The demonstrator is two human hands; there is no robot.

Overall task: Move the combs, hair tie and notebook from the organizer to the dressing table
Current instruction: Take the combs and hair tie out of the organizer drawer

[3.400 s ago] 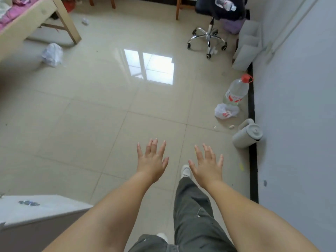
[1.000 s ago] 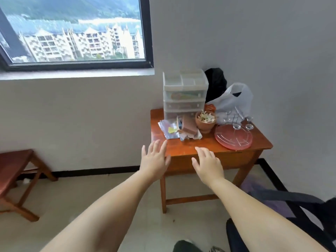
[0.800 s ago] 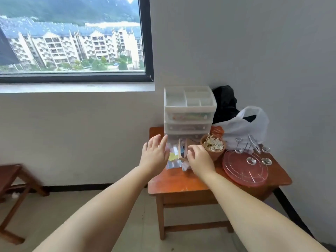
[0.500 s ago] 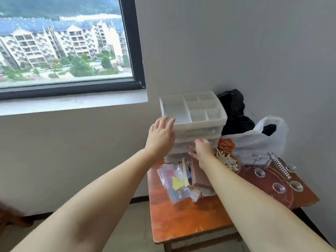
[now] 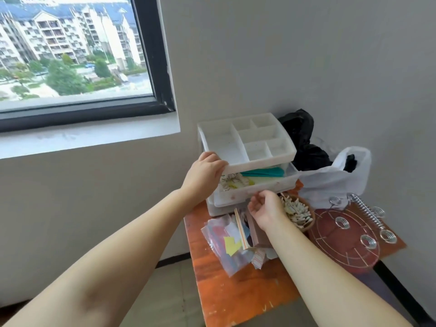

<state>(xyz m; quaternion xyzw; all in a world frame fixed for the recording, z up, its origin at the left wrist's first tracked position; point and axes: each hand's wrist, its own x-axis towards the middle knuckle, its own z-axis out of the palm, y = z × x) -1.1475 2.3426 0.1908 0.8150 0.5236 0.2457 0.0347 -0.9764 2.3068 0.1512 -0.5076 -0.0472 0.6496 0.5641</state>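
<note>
A white plastic drawer organizer [image 5: 250,147] stands at the back of an orange wooden table [image 5: 236,293]. Its top drawer [image 5: 264,188] is pulled out, and a teal comb [image 5: 264,172] and pale tangled items lie inside. My left hand [image 5: 204,174] grips the front left corner of the organizer's compartment tray. My right hand [image 5: 265,210] sits under the drawer's front edge, fingers curled on it. No notebook or hair tie can be made out.
In front of the organizer lie a clear bag of coloured papers [image 5: 227,244] and a brown box. A clay pot of small sticks [image 5: 298,214], a red round plate with metal springs [image 5: 346,244], a white plastic bag [image 5: 335,178] and a black bag [image 5: 302,140] crowd the right side.
I turned from the floor toward the table and came close. My left hand took the organizer's top corner, and the top drawer has slid out under my right hand.
</note>
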